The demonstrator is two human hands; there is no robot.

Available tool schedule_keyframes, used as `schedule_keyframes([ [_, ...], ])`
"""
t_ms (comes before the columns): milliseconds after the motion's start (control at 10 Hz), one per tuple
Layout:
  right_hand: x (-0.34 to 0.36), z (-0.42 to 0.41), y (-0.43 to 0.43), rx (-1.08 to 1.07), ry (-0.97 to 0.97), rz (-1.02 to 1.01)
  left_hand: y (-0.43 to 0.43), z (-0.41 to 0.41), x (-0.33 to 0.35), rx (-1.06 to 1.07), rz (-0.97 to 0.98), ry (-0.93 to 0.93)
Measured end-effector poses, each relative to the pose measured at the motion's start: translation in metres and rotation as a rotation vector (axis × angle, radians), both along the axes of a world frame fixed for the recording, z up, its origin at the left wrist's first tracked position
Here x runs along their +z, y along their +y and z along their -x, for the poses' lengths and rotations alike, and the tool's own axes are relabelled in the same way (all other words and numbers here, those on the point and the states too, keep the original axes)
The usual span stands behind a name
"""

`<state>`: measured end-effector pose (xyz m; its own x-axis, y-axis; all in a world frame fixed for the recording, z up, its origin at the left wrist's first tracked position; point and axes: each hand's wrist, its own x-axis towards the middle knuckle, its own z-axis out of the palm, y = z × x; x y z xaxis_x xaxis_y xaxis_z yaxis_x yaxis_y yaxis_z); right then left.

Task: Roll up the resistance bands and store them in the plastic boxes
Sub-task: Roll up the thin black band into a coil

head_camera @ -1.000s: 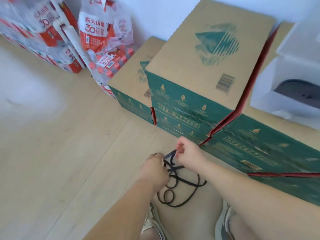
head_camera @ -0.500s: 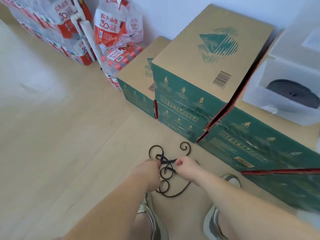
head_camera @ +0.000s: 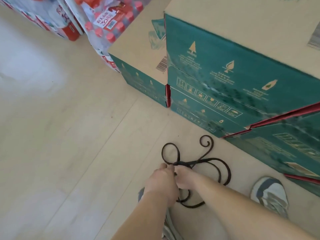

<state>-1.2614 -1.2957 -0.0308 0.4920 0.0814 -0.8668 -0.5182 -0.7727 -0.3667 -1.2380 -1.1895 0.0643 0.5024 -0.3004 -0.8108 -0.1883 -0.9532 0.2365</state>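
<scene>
A long black resistance band (head_camera: 223, 170) lies in loose loops and curls on the pale wooden floor in front of the stacked cartons. My left hand (head_camera: 162, 181) and my right hand (head_camera: 186, 176) meet at the middle of the tangle, fingers pinched on the band where several strands cross. One loop stands out to the far left of my hands, a small curl lies beyond them, and larger loops spread to the right. The plastic boxes are out of view.
Green and tan cardboard cartons (head_camera: 233, 80) are stacked right behind the band. Shrink-wrapped packs of red-capped bottles (head_camera: 103, 19) sit at the top left. My shoes (head_camera: 270, 194) stand on the floor either side of the band.
The view has dropped and closed in on the floor; the white plastic box on the cartons has left the frame. My hands have come together on the band, and its loops have spread out.
</scene>
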Motion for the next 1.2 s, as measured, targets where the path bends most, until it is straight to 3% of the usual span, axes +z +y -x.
schedule_keyframes([
  [100, 0.006, 0.002, 0.002, 0.008, -0.003, 0.092, 0.003, 0.005, -0.004, 0.026, 0.021, -0.007],
  [300, 0.039, 0.001, -0.014, -0.394, -0.175, 0.017, -0.004, 0.007, 0.015, 0.082, 0.1, -0.058],
  [500, 0.154, -0.002, -0.045, -0.456, -0.354, -0.057, -0.018, 0.016, 0.082, 0.178, 0.289, -0.137],
  [700, 0.315, 0.017, -0.058, -0.486, -0.627, -0.205, -0.029, 0.016, 0.177, 0.373, 0.602, -0.175],
  [800, 0.404, 0.045, -0.071, -0.569, -0.797, -0.401, -0.035, 0.021, 0.231, 0.381, 0.749, -0.234],
  [900, 0.463, 0.077, -0.086, -0.753, -0.921, -0.722, -0.039, 0.035, 0.278, 0.365, 0.874, -0.224],
  [1000, 0.482, 0.101, -0.104, -1.013, -1.012, -0.874, -0.043, 0.057, 0.308, 0.283, 0.896, -0.285],
  [1100, 0.47, 0.113, -0.127, -1.232, -1.112, -0.594, -0.047, 0.072, 0.314, 0.241, 0.9, -0.469],
  [1200, 0.445, 0.121, -0.138, -1.317, -1.095, -0.4, -0.058, 0.08, 0.314, 0.271, 0.95, -0.51],
])
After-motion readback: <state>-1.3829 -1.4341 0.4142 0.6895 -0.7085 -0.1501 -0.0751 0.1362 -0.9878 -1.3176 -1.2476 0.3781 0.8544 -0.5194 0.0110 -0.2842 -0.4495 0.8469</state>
